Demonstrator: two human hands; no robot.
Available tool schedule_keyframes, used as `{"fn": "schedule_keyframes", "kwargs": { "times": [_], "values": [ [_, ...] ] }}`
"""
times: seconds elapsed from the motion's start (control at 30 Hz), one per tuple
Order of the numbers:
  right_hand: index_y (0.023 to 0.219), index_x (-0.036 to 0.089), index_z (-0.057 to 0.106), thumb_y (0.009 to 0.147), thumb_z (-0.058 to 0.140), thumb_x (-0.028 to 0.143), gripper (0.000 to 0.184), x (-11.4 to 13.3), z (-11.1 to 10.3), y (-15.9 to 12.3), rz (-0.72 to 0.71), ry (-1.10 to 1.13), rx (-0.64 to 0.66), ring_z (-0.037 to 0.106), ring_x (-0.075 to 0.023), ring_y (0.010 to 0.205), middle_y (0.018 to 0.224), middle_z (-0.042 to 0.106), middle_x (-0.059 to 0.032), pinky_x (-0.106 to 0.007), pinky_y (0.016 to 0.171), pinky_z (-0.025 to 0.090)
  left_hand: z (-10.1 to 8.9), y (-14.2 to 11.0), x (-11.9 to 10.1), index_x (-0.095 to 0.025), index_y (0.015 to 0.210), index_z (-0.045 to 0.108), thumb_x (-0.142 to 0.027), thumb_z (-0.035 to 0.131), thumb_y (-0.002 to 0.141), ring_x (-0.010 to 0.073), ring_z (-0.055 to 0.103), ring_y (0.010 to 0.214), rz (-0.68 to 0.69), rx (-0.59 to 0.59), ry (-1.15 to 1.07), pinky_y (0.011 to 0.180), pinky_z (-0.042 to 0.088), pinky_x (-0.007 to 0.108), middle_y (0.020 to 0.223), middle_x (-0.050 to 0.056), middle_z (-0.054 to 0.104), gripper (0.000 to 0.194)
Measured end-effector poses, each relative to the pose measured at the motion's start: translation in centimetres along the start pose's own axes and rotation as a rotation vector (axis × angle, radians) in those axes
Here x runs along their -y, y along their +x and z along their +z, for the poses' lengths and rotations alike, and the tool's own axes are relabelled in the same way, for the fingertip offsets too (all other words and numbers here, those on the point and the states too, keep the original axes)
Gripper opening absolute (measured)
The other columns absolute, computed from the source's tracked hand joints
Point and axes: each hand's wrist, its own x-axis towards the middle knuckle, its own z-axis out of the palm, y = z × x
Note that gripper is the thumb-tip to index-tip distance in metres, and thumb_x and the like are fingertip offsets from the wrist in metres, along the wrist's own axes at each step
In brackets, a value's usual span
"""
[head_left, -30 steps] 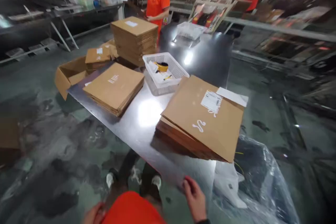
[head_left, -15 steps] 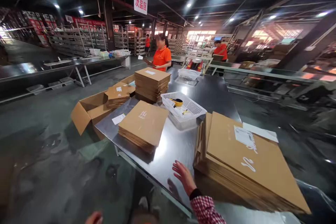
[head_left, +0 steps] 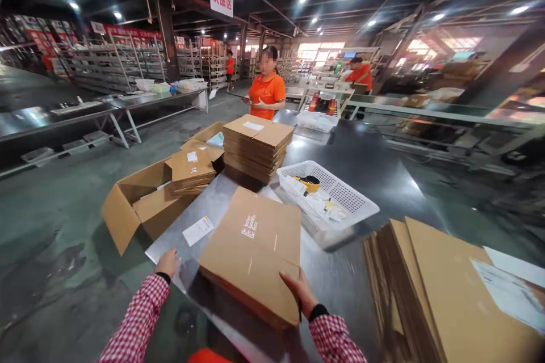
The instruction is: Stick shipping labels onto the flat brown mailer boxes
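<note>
A stack of flat brown cardboard sheets (head_left: 251, 255) with white print on top lies at the near edge of the steel table (head_left: 353, 170). My right hand (head_left: 300, 290) grips that stack's right edge. My left hand (head_left: 167, 262) is open on the table, a little apart from the stack's left corner and close to a white label sheet (head_left: 198, 231). A taller pile of flat cardboard (head_left: 451, 295) fills the lower right, to the right of my right hand.
A white mesh basket (head_left: 327, 198) holds yellow tape and papers. Behind it stand a cardboard pile (head_left: 258, 147), a smaller pile (head_left: 191, 173) and an open carton (head_left: 140, 204). A co-worker in an orange shirt (head_left: 267, 93) stands beyond the table.
My view has tilted up from the table. The near stack now sits closer to me and turned, with both my hands beside it. The tall pile has shifted toward the lower right.
</note>
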Motion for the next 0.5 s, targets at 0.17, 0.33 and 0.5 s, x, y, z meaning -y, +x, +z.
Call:
{"fn": "schedule_keyframes", "kwargs": {
  "times": [0.17,0.33,0.5],
  "values": [
    [0.138,0.02,0.034,0.053,0.08,0.039,0.099,0.8,0.1,-0.7,0.088,0.036,-0.05,0.068,-0.0338,0.092,0.107,0.07,-0.0124,-0.048,0.08,0.054,1.2,7.1,-3.7,-0.013,0.116,0.057,-0.03,0.054,0.09,0.0233,0.057,0.109,0.037,-0.001,0.042,0.093,0.046,0.044,0.119,0.009,0.059,0.031],
    [0.138,0.023,0.036,0.054,0.08,0.036,0.095,0.4,1.5,-0.8,0.104,0.111,-0.054,0.068,-0.0333,0.093,0.104,0.071,-0.0107,-0.048,0.085,0.052,2.1,11.8,-6.1,-0.015,0.115,0.056,-0.026,0.063,0.083,0.0252,0.051,0.116,0.077,0.036,0.064,0.096,0.044,0.048,0.127,0.01,0.054,0.035],
    [0.132,0.022,0.043,0.051,0.077,0.039,0.089,0.5,3.5,0.2,0.061,0.133,-0.124,0.068,-0.0337,0.09,0.097,0.072,-0.0098,-0.049,0.085,0.051,1.9,14.3,-5.5,-0.013,0.098,0.061,-0.03,0.067,0.079,0.0243,0.057,0.104,0.121,0.08,-0.03,0.091,0.046,0.046,0.108,0.006,0.062,0.027]
  ]
}}
